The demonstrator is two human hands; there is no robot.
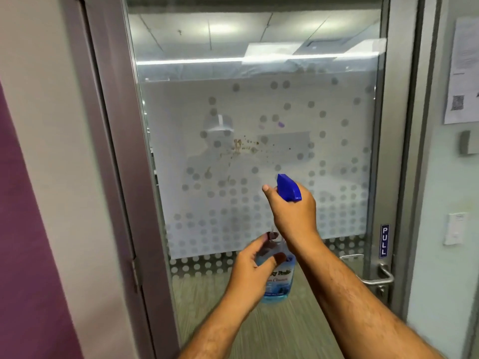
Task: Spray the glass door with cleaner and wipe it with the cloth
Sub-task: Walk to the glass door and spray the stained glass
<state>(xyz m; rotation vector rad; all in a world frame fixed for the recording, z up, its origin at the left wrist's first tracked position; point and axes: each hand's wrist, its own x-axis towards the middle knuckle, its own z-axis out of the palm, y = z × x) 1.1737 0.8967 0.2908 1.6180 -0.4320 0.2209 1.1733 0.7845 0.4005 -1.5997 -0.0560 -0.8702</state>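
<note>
Hands [294,216] hold spray head [288,187] above cleaner bottle [278,278].

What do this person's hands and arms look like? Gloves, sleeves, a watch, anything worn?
Nothing is worn on them. The left hand and the right hand are bare, with no gloves, and no rings show. Both forearms are uncovered as far as the picture's lower edge, with no sleeve, watch or wristband in view. They carry visible hair, and the fingernails are short.
</note>
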